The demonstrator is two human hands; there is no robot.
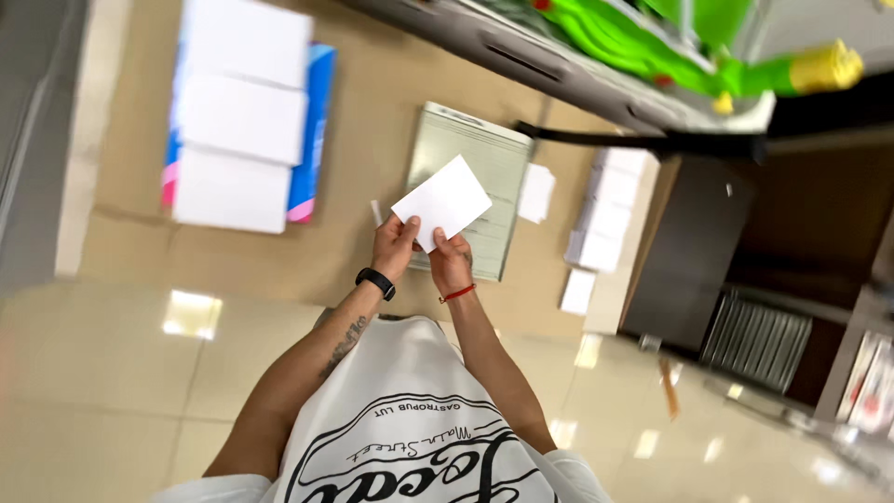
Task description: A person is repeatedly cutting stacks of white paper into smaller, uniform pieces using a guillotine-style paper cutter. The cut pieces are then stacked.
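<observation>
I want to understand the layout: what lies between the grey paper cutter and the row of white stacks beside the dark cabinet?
In the head view, a small white paper stack lies between the paper cutter and the row of white stacks, on brown cardboard.

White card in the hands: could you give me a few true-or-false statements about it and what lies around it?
1. Both the left hand and the right hand hold the white card. True.
2. The left wrist wears a red string. False: it wears a black band; the red string is on the right wrist.
3. The card is seen over a grey-green board lying on brown cardboard. True.
4. The large white sheets lie on a green package. False: the package is blue.
</observation>
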